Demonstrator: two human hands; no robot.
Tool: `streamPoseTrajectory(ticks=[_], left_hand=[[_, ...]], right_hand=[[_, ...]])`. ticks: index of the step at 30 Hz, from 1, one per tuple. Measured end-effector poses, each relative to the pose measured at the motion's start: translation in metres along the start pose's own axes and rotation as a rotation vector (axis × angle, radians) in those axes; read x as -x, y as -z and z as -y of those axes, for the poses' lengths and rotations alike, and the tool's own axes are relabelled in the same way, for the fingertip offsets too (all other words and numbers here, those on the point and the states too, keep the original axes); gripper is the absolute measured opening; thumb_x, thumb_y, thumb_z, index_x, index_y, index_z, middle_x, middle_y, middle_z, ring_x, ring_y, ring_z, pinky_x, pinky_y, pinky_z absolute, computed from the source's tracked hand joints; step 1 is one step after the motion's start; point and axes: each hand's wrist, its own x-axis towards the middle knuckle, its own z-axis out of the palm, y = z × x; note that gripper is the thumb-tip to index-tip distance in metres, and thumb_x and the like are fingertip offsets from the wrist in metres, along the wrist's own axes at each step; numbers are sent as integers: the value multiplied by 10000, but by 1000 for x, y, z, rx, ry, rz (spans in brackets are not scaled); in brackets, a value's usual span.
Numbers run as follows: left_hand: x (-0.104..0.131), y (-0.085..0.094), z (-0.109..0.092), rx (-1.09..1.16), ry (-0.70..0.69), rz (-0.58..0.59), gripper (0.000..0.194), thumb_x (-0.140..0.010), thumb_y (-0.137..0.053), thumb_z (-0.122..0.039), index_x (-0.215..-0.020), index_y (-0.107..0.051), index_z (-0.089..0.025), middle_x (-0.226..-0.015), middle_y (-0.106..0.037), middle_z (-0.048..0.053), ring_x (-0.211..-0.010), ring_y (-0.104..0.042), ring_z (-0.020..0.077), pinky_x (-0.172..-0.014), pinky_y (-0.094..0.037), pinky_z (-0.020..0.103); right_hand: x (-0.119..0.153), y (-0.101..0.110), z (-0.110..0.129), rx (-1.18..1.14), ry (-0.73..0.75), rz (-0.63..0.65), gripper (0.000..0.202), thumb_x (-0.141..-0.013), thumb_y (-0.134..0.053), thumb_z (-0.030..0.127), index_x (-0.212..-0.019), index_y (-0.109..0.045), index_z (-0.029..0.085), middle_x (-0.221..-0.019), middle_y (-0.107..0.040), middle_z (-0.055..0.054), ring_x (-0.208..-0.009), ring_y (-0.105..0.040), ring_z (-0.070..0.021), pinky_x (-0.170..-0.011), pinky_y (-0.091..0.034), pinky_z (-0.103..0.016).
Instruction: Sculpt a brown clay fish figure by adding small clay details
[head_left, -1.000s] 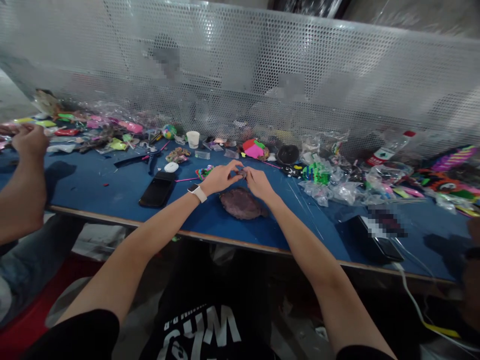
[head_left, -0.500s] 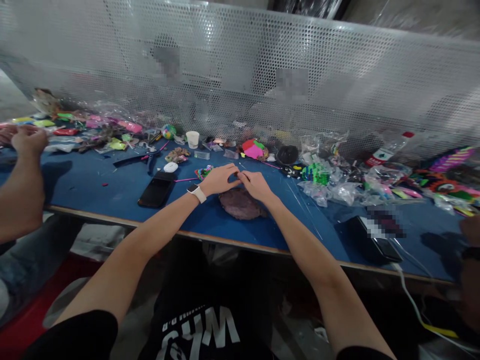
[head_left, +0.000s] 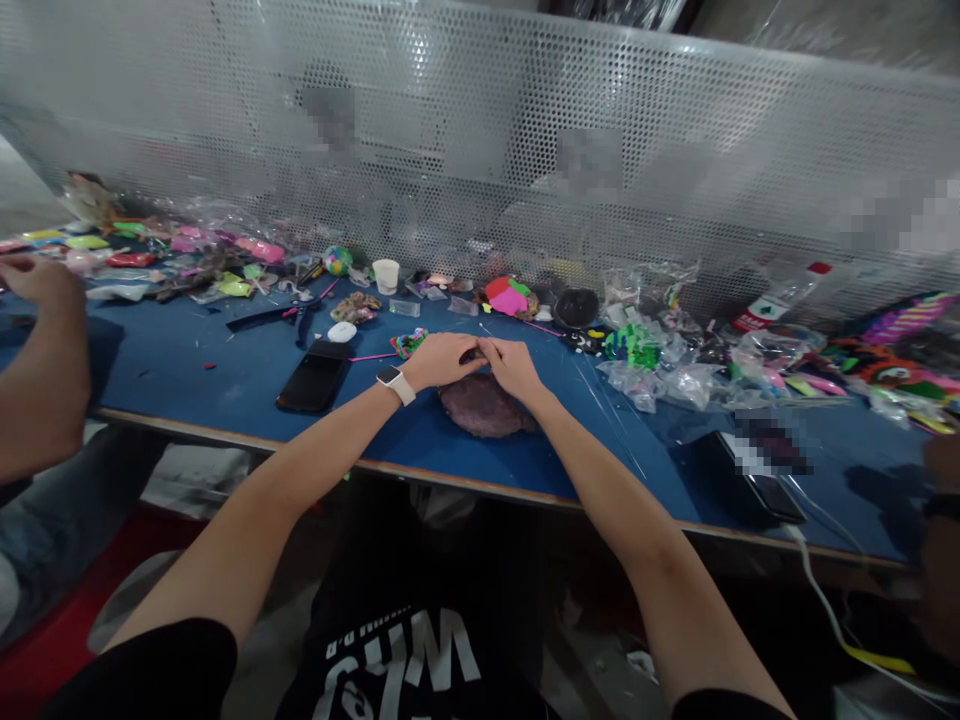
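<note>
Both hands meet over the blue table (head_left: 225, 385), fingertips touching. The left hand (head_left: 439, 358), a white watch (head_left: 394, 384) on its wrist, and the right hand (head_left: 514, 365) each have fingers pressed together around a small dark piece (head_left: 474, 354) pinched between them; the piece is mostly hidden by the fingers, so its shape cannot be told. Directly below that joint grip, on the near side, a flattened purple-brown lump (head_left: 484, 406) lies on the table, its far edge under the right hand's heel, touching or just short of it. To the left of the grip, near the left wrist, a black phone (head_left: 315, 375) lies flat, with a small white oval object (head_left: 342, 332) just beyond it. Just past the left hand's knuckles sits a small multicoloured piece (head_left: 409, 343) beside a thin pink stick (head_left: 367, 358). Farther beyond the grip, a white cup (head_left: 385, 277) stands upright near the perforated metal screen (head_left: 480, 150), and a pink and red lump (head_left: 507, 297) lies next to a black round object (head_left: 575, 307). To the right of the grip, clear plastic bags (head_left: 675, 370) with coloured contents are heaped. Far to the left, another person's hand (head_left: 37, 280) rests at the table's edge, well apart.
</note>
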Motion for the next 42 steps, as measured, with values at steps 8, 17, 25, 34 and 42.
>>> streamPoseTrajectory(ticks=[8,17,25,34,42], left_hand=[[-5,-1,-6,28,-29,-38,353,-1201,-518,-375,-1019,-765,-202,-1063,-846,126,-1020,-798,302,-866,-519,399],[-3,-5,-1,39,32,-46,363,-1216,-507,-395,-995,-736,-220,-1004,-840,108,-954,-786,291,-810,-483,367],[-5,-12,10,84,89,-51,335,-1219,-475,-382,-1122,-742,-203,-1065,-846,130,-995,-800,311,-847,-535,379],[-6,-20,18,227,40,-70,290,-1129,-518,-210,-1369,-672,-158,-1362,-799,181,-1255,-780,327,-1095,-607,445],[-6,-22,16,347,-39,-119,288,-1190,-514,-338,-1370,-670,-175,-1306,-795,149,-1186,-761,283,-1089,-610,414]], right_hand=[[-9,12,-16,160,-53,-62,579,-1194,-475,600,-730,-580,271,-757,-726,-82,-770,-653,-264,-751,-374,-369],[-11,19,-37,158,-154,-171,541,-1166,-547,553,-700,-471,287,-717,-652,-52,-745,-576,-240,-727,-339,-358],[-4,23,-28,-74,-128,-262,541,-1103,-496,754,-892,-599,266,-818,-688,-47,-761,-624,-239,-785,-483,-381],[1,5,-4,-310,-60,-131,447,-1024,-667,704,-1110,-680,265,-912,-758,-22,-624,-641,-188,-659,-550,-367],[2,2,-10,-310,21,-110,330,-975,-756,511,-1193,-665,280,-896,-796,-7,-685,-688,-216,-715,-554,-372]])
